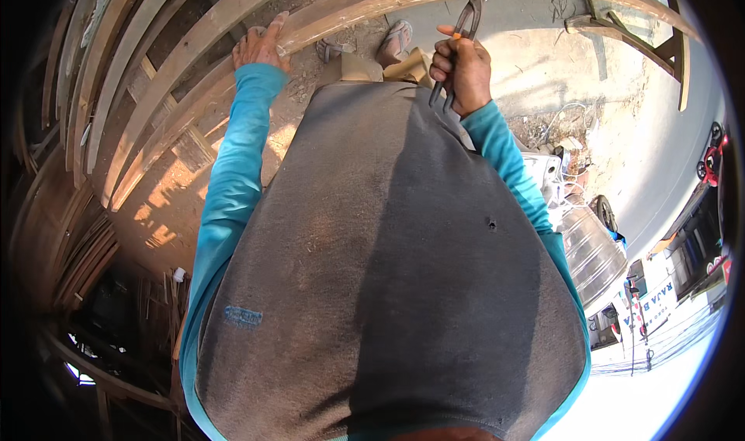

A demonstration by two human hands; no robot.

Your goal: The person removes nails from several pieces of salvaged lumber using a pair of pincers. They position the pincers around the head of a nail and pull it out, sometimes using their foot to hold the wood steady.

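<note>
Across the top runs a long wooden plank point(365, 5), bent by the lens. My left hand point(262, 46) rests on it with the fingers spread out along the wood. My right hand point(466, 67) is wrapped around the dark handles of a pair of pincers point(470, 15). The jaws of the pincers reach the plank's edge, beside a small shiny spot too small to make out. One handle end sticks out below my fist. Whether the jaws grip a nail cannot be seen.
Several more planks point(147, 60) lie side by side at the left. A wooden frame piece point(621, 33) sits at the upper right, over concrete ground point(535, 60). A clear plastic container point(583, 247) and loose debris lie to my right. Farther right is a street with a red motorbike point(710, 161).
</note>
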